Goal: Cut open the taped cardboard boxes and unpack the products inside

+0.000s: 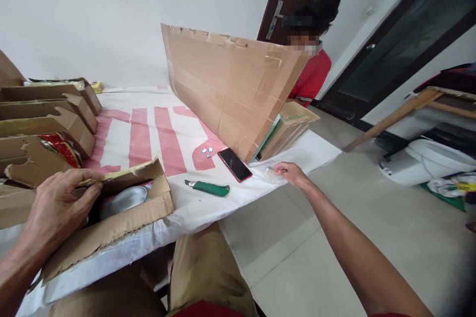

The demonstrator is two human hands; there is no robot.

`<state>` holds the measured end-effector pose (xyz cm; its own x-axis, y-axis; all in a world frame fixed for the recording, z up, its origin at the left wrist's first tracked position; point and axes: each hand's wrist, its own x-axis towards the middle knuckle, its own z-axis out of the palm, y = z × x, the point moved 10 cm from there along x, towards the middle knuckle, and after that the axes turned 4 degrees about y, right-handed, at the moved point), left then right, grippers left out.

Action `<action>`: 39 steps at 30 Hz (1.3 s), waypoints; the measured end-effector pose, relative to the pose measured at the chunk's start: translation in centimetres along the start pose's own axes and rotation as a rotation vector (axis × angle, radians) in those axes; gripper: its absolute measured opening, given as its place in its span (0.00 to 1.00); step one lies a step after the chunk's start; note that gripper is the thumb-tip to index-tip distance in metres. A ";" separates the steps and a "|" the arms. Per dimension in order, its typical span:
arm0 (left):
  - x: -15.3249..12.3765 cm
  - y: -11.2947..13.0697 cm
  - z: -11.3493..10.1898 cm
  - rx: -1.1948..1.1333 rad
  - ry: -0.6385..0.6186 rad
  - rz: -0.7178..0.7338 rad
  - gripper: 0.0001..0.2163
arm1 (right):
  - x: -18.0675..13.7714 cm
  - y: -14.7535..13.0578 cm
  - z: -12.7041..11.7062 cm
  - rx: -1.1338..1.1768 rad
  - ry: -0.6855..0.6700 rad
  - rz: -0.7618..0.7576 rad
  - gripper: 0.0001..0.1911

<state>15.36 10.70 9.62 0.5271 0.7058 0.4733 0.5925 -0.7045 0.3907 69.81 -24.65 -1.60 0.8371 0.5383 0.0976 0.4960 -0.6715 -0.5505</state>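
My left hand (59,203) rests on the flap of an open cardboard box (122,223) near the table's front edge; a pale, round object (128,198) lies inside it. My right hand (293,173) reaches far right and pinches a small clear item (270,174) at the table's edge. A green utility knife (210,188) and a dark phone with a red rim (234,164) lie between my hands. A few small white pieces (207,151) sit beyond the phone.
A white cloth with pink stripes (148,133) covers the table. Several open cardboard boxes (44,119) line the left side. A large cardboard sheet (230,84) stands upright at the back, leaning on a box (290,126). A person in a red shirt (312,74) stands behind it.
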 end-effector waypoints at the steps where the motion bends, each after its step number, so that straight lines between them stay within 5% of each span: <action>1: 0.0 0.2 -0.1 0.013 0.022 0.027 0.12 | -0.2 -0.7 -0.4 0.009 0.030 -0.010 0.06; 6: -0.2 2.2 -0.3 0.168 0.032 0.099 0.10 | -0.4 -7.2 -0.9 0.066 0.121 -0.143 0.05; 12: 0.2 2.7 -0.1 0.215 0.067 0.106 0.08 | 2.5 -14.5 2.4 0.169 -0.025 -0.285 0.08; 16: 0.0 3.2 0.0 0.184 0.094 0.151 0.08 | 0.1 -18.4 2.6 0.231 -0.078 -0.310 0.17; 23: 0.9 3.3 0.4 0.138 0.112 0.146 0.08 | -12.2 -39.7 5.4 0.328 -0.139 -1.028 0.11; 27: 1.3 3.2 0.5 0.130 0.105 0.139 0.09 | -14.3 -47.7 9.9 0.213 -0.192 -1.241 0.14; 29: 1.3 3.0 0.5 0.120 0.120 0.142 0.09 | -13.8 -49.3 12.1 0.207 -0.283 -1.238 0.05; 31: 1.3 3.0 0.4 0.106 0.146 0.154 0.09 | -12.7 -49.4 13.5 0.264 -0.392 -1.147 0.12; 34: 1.1 2.9 0.4 0.101 0.183 0.181 0.09 | -10.9 -48.6 13.8 0.343 -0.426 -0.979 0.17; 39: 0.8 3.0 0.6 0.102 0.194 0.206 0.09 | -11.4 -48.6 14.0 0.320 -0.604 -0.939 0.16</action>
<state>17.88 9.19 10.70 0.5217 0.5144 0.6806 0.5486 -0.8132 0.1941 32.87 8.97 12.44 -0.1187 0.9694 0.2151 0.7100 0.2343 -0.6641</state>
